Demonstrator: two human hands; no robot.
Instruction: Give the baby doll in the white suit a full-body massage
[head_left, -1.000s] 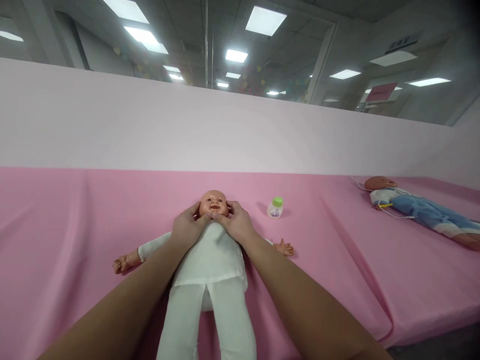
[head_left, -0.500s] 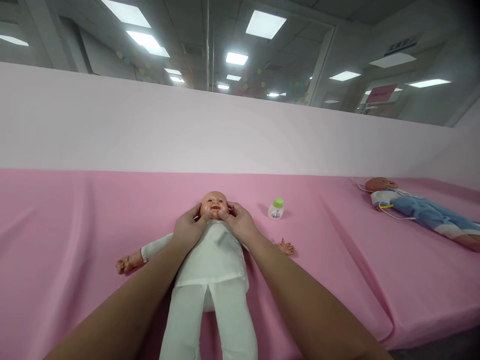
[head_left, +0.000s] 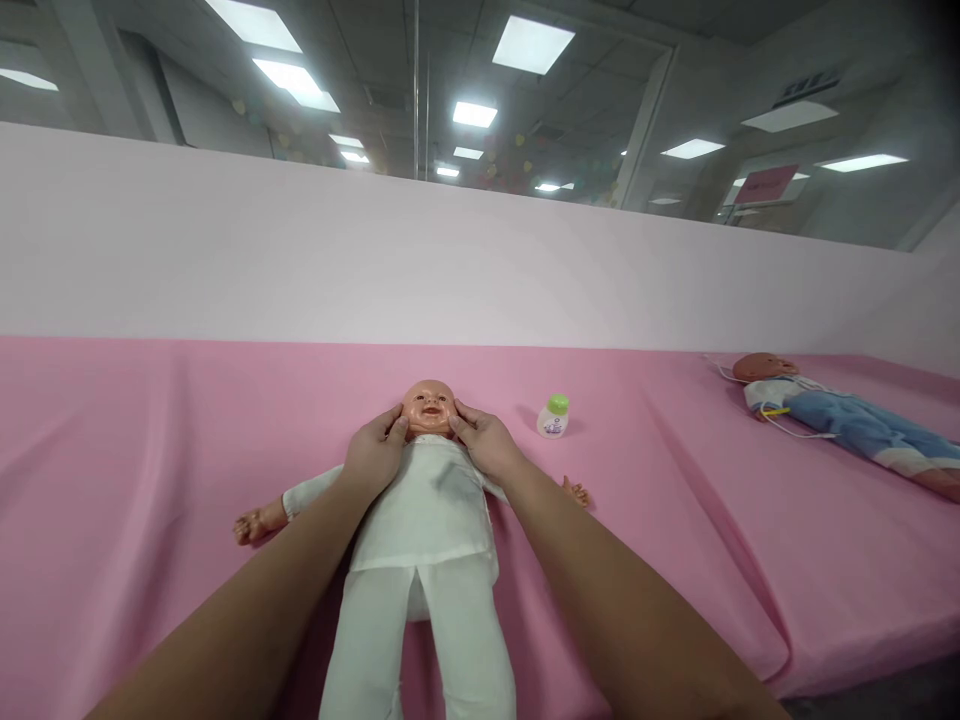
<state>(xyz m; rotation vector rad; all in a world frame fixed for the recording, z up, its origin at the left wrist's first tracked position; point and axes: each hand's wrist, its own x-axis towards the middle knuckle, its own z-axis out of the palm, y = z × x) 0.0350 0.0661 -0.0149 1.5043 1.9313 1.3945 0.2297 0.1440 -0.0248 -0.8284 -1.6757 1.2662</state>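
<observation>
A baby doll (head_left: 424, 510) in white clothes lies on its back on the pink cloth, head away from me and arms spread. My left hand (head_left: 376, 452) touches the left side of the doll's head, its thumb by the cheek and its fingers at the ear. On the other side of the head, my right hand (head_left: 486, 440) rests in the same way, thumb on the cheek. Both hands cup the head between them. The doll's face shows between my thumbs. A small bottle with a green cap (head_left: 553, 417) stands to the right of my right hand.
A second doll (head_left: 855, 415) in blue and white clothes lies at the far right, with a thin white cord and a yellow piece on it. Pink cloth (head_left: 187, 400) covers the surface. A white partition (head_left: 337, 250) runs along the back, with glass above it.
Both thumbs have moved outward and apart, from beside the doll's mouth and chin to the outer cheeks. The hands still hold the sides of the head.
</observation>
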